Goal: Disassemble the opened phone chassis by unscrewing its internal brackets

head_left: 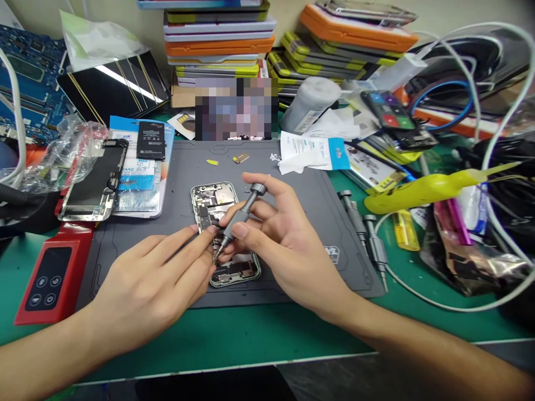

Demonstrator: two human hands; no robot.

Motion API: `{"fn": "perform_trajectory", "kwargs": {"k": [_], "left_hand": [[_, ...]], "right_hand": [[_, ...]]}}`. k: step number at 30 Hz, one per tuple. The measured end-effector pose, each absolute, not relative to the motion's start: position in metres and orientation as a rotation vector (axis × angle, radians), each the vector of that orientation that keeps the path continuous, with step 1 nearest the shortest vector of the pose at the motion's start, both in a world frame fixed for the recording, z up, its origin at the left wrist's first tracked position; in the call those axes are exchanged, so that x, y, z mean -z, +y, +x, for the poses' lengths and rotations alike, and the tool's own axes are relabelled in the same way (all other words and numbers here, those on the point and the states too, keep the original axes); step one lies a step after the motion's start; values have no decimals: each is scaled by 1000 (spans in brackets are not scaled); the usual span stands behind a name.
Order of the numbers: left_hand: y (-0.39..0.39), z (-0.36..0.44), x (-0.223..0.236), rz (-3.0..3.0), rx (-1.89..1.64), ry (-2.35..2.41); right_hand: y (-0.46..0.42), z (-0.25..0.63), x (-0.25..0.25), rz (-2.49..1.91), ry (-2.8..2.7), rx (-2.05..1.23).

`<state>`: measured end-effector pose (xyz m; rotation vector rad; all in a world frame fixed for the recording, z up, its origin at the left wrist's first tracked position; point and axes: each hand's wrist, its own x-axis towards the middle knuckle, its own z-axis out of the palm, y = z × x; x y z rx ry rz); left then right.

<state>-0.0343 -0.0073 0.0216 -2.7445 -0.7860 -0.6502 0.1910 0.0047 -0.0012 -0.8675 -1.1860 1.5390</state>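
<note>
An opened phone point(215, 195) with its inner parts exposed lies on the grey work mat point(292, 161). My right hand point(288, 239) grips a grey precision screwdriver point(240, 217) over the phone, a fingertip by its end cap and the thin tip slanting down to the left. Close to that tip, the fingers of my left hand point(150, 278) are pressed together above the phone's left side. The left thumb is hidden, and what those fingers pinch, if anything, cannot be made out. Both hands cover the phone's middle.
Two more screwdrivers point(376, 245) rest at the mat's right edge. A phone screen point(94, 178) and a battery point(151, 140) lie left, above a red device point(52, 278). Stacked boxes point(219, 44) stand behind. A yellow bottle point(426, 192) and white cable point(443, 307) lie right.
</note>
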Motion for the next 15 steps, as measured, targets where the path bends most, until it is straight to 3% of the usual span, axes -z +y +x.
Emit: {"fn": "perform_trajectory", "kwargs": {"k": [15], "left_hand": [[-7,-36,-21,-2725,646,-785]], "right_hand": [[6,194,6,-869,-1335,-1483]]}}
